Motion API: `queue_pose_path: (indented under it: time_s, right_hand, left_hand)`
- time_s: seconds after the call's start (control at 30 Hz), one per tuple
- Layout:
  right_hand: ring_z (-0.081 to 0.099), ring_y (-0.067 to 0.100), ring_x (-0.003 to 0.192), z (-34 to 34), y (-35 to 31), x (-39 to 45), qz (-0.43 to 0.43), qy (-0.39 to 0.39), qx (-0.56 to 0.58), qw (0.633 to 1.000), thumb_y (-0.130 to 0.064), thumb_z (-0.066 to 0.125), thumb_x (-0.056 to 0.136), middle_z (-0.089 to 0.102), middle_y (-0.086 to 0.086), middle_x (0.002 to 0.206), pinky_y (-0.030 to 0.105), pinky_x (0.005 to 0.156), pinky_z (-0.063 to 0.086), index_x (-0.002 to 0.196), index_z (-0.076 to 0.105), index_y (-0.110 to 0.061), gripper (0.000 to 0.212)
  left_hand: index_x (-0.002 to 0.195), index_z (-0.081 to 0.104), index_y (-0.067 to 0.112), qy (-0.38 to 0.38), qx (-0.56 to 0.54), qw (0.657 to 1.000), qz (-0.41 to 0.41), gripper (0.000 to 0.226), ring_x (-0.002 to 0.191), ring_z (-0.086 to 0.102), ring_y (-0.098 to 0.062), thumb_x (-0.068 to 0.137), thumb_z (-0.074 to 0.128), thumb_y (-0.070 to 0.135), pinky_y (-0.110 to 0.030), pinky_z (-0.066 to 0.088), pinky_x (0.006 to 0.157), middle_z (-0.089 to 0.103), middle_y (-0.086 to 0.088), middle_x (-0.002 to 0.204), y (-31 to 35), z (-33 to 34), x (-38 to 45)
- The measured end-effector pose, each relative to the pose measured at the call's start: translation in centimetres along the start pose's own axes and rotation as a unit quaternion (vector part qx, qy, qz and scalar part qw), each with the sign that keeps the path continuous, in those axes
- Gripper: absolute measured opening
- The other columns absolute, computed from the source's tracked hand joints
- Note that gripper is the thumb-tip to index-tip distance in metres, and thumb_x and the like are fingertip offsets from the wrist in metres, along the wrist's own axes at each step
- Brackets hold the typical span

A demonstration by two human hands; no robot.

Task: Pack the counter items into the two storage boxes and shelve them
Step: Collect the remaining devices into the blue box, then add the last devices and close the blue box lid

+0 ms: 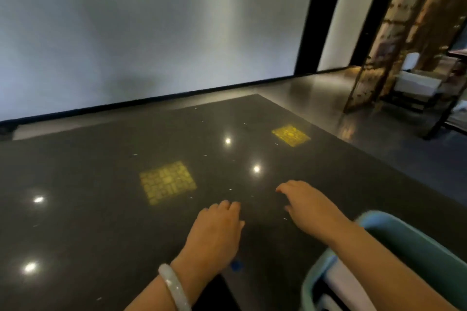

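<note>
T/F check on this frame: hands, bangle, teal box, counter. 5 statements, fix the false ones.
1. Both hands are empty. True: the left hand and right hand hover over the dark counter holding nothing.
2. The pale bangle is on the right wrist. False: it is on the left wrist.
3. The teal box sits at the lower right. True; the right forearm crosses in front of it.
4. The teal box is empty. False: something white shows inside.
5. A red mug stands on the counter. False: only light reflections and two yellow patches show there.
</note>
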State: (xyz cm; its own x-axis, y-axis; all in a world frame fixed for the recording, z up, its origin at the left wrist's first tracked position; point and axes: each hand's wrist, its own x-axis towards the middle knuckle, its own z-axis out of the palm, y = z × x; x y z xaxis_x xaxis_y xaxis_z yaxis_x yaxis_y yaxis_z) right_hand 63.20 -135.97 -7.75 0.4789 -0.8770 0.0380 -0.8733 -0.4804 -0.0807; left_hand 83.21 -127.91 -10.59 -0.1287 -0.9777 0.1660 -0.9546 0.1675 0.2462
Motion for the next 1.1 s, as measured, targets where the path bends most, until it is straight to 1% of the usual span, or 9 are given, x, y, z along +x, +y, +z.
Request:
queue_pose_path:
  time_s: [0.17, 0.27, 0.37, 0.47, 0.6, 0.7, 0.77, 0.87, 1.1]
  right_hand:
    - [0.047, 0.02, 0.122, 1.8, -10.2, 7.2, -0.092, -0.062, 0.016, 0.994, -0.014, 0.053, 0.09, 0.05, -0.001, 0.131, 0.031, 0.096, 0.038, 0.13, 0.048, -0.024, 0.041]
    - [0.049, 0.023, 0.12, 3.2, -17.5, 11.0, -0.158, -0.092, 0.014, 0.983, -0.01, 0.05, 0.088, 0.053, 0.001, 0.127, 0.035, 0.095, 0.043, 0.126, 0.051, -0.023, 0.04]
    - [0.052, 0.024, 0.117, 4.2, -25.5, 14.1, -0.217, -0.122, 0.026, 0.968, -0.008, 0.051, 0.089, 0.053, 0.003, 0.129, 0.037, 0.094, 0.046, 0.128, 0.051, -0.024, 0.043]
    - [0.054, 0.022, 0.113, 5.2, -32.4, 16.1, -0.253, -0.144, 0.039, 0.956, -0.013, 0.056, 0.09, 0.052, 0.002, 0.129, 0.036, 0.091, 0.048, 0.129, 0.05, -0.026, 0.042]
    - [0.054, 0.022, 0.115, 7.2, -41.5, 18.0, -0.317, -0.16, 0.034, 0.934, -0.025, 0.063, 0.088, 0.054, 0.002, 0.13, 0.036, 0.092, 0.048, 0.13, 0.049, -0.025, 0.045]
    - [0.055, 0.021, 0.113, 8.5, -47.5, 18.8, -0.354, -0.174, 0.042, 0.918, -0.035, 0.065, 0.085, 0.055, 0.001, 0.128, 0.035, 0.091, 0.048, 0.128, 0.051, -0.025, 0.046]
    - [0.056, 0.02, 0.112, 9.1, -50.4, 19.4, -0.363, -0.185, 0.053, 0.912, -0.04, 0.064, 0.086, 0.056, 0.0, 0.127, 0.034, 0.091, 0.048, 0.127, 0.051, -0.024, 0.046]
    - [0.056, 0.02, 0.112, 10.1, -54.6, 20.4, -0.369, -0.195, 0.058, 0.907, -0.045, 0.061, 0.087, 0.057, 0.001, 0.126, 0.033, 0.09, 0.047, 0.126, 0.052, -0.023, 0.046]
    - [0.055, 0.021, 0.113, 11.9, -60.5, 23.1, -0.38, -0.211, 0.04, 0.9, -0.048, 0.057, 0.09, 0.056, 0.005, 0.127, 0.033, 0.089, 0.046, 0.128, 0.049, -0.02, 0.048]
  left_hand:
    - [0.133, 0.041, 0.023, 0.011, 0.08, 0.99, -0.115, 0.038, 0.115, 0.051, -0.019, 0.099, 0.039, 0.041, -0.033, 0.038, 0.093, 0.051, 0.003, 0.126, -10.9, -2.8, -3.9]
    - [0.131, 0.042, 0.024, 0.019, 0.099, 0.976, -0.193, 0.037, 0.114, 0.052, -0.018, 0.099, 0.04, 0.04, -0.032, 0.038, 0.093, 0.051, 0.003, 0.125, -17.2, -4.1, -8.0]
    - [0.128, 0.045, 0.023, 0.015, 0.117, 0.954, -0.275, 0.034, 0.112, 0.053, -0.018, 0.098, 0.043, 0.039, -0.031, 0.039, 0.093, 0.053, 0.003, 0.123, -22.9, -5.6, -12.4]
    - [0.123, 0.046, 0.022, 0.013, 0.118, 0.934, -0.337, 0.03, 0.113, 0.053, -0.018, 0.096, 0.045, 0.035, -0.031, 0.039, 0.093, 0.053, 0.002, 0.122, -27.5, -6.9, -16.4]
    - [0.13, 0.045, 0.024, 0.031, 0.113, 0.9, -0.421, 0.038, 0.12, 0.048, -0.018, 0.094, 0.051, 0.033, -0.032, 0.038, 0.098, 0.048, 0.002, 0.13, -33.3, -8.5, -22.0]
    - [0.128, 0.045, 0.024, 0.047, 0.111, 0.87, -0.477, 0.037, 0.119, 0.047, -0.019, 0.093, 0.052, 0.033, -0.033, 0.038, 0.096, 0.047, 0.002, 0.129, -37.4, -9.6, -25.5]
    - [0.126, 0.045, 0.023, 0.052, 0.117, 0.854, -0.504, 0.038, 0.118, 0.047, -0.022, 0.092, 0.053, 0.037, -0.034, 0.04, 0.093, 0.046, 0.0, 0.127, -39.8, -10.1, -26.8]
    - [0.126, 0.047, 0.02, 0.067, 0.119, 0.828, -0.544, 0.038, 0.122, 0.046, -0.026, 0.093, 0.052, 0.039, -0.036, 0.041, 0.093, 0.043, -0.005, 0.135, -43.5, -10.3, -28.2]
    - [0.138, 0.035, 0.017, 0.116, 0.122, 0.786, -0.594, 0.065, 0.128, 0.038, -0.03, 0.088, 0.057, 0.052, -0.041, 0.041, 0.102, 0.034, -0.011, 0.145, -51.0, -11.1, -28.7]
